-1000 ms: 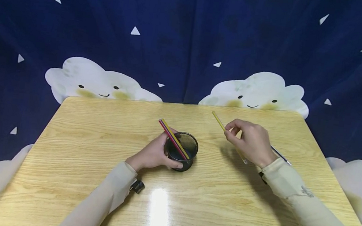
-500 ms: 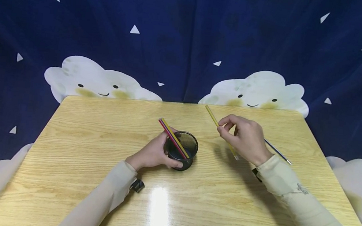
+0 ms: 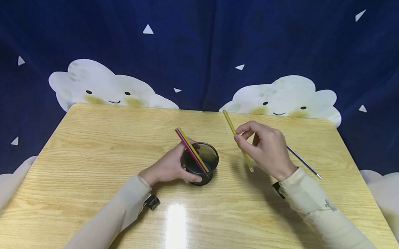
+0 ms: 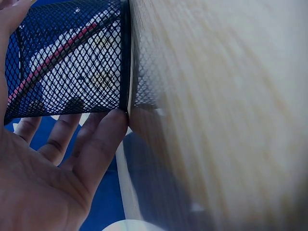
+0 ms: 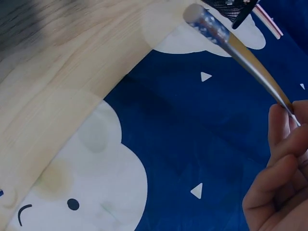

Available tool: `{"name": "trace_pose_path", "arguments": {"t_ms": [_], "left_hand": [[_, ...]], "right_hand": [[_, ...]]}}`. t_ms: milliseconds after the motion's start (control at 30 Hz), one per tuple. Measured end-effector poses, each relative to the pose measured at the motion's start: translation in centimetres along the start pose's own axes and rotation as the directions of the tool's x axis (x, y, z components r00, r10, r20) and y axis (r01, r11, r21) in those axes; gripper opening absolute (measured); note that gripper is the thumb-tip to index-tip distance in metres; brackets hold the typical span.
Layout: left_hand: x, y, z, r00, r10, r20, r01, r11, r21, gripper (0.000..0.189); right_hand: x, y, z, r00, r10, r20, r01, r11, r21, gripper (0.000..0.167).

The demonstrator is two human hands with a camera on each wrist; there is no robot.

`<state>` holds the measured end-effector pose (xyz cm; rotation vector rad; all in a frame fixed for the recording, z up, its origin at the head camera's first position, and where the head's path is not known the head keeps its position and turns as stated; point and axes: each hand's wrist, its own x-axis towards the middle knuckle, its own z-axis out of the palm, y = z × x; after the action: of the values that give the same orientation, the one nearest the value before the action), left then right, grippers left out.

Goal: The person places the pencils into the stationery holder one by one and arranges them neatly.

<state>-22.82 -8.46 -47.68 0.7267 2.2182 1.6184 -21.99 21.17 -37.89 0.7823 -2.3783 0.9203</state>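
Observation:
A black mesh pencil cup (image 3: 209, 154) stands on the table, with my left hand (image 3: 168, 166) gripping it from the left side. Several coloured pencils (image 3: 190, 148), red and yellow among them, lean inside it against the rim. In the left wrist view, fingertips touch the mesh wall (image 4: 72, 62) near the cup's base. My right hand (image 3: 265, 148) pinches a yellow pencil (image 3: 229, 121) between thumb and fingers, held slanted to the right of the cup. Its near end (image 5: 207, 24) looks blue and white patterned in the right wrist view. A dark blue pencil (image 3: 304, 162) lies beyond my right wrist, partly hidden.
The wooden table (image 3: 110, 139) is light brown and shows a bright glare spot near its front. Behind it hangs a dark blue curtain (image 3: 195, 26) printed with white clouds and triangles. A black strap device (image 3: 152, 202) sits at the left wrist.
My right hand has moved left towards the cup with the yellow pencil, uncovering more of the dark blue pencil. The left hand and the cup have stayed in place.

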Motion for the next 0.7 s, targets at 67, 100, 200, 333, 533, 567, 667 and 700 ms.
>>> {"name": "trace_pose_path", "arguments": {"t_ms": [67, 100, 200, 333, 533, 567, 667, 700], "left_hand": [[0.0, 0.0, 0.0, 1.0, 0.005, 0.002, -0.005, 1.0, 0.0, 0.093], [0.0, 0.0, 0.0, 1.0, 0.009, 0.001, -0.009, 1.0, 0.001, 0.092], [0.0, 0.0, -0.1, 1.0, 0.015, -0.005, -0.015, 1.0, 0.008, 0.091], [0.0, 0.0, -0.1, 1.0, 0.008, -0.012, -0.008, 1.0, 0.007, 0.089], [0.0, 0.1, -0.1, 1.0, -0.003, -0.01, 0.003, 1.0, 0.012, 0.09], [0.0, 0.1, -0.1, 1.0, -0.001, -0.007, 0.001, 1.0, 0.01, 0.09], [0.0, 0.1, 0.0, 1.0, 0.006, -0.003, -0.006, 1.0, 0.008, 0.089], [0.0, 0.1, 0.0, 1.0, 0.008, -0.001, -0.008, 1.0, 0.007, 0.088]], "right_hand": [[0.1, -0.2, 0.0, 1.0, -0.001, -0.005, 0.001, 1.0, 0.01, 0.008], [0.2, -0.3, 0.1, 1.0, -0.002, -0.008, 0.002, 1.0, 0.016, 0.008], [0.4, -0.6, 0.1, 1.0, -0.007, -0.015, 0.007, 0.999, 0.032, 0.007], [0.9, -1.2, 0.2, 0.999, -0.022, -0.027, 0.024, 0.998, 0.06, 0.009], [1.5, -2.3, 0.2, 0.999, -0.027, -0.034, 0.031, 0.993, 0.115, 0.011], [1.6, -2.5, 0.2, 0.999, -0.025, -0.035, 0.03, 0.992, 0.127, 0.012], [1.9, -3.1, 0.3, 0.999, -0.022, -0.04, 0.028, 0.986, 0.162, 0.011], [2.0, -3.3, 0.3, 0.999, -0.022, -0.042, 0.028, 0.985, 0.172, 0.011]]}}
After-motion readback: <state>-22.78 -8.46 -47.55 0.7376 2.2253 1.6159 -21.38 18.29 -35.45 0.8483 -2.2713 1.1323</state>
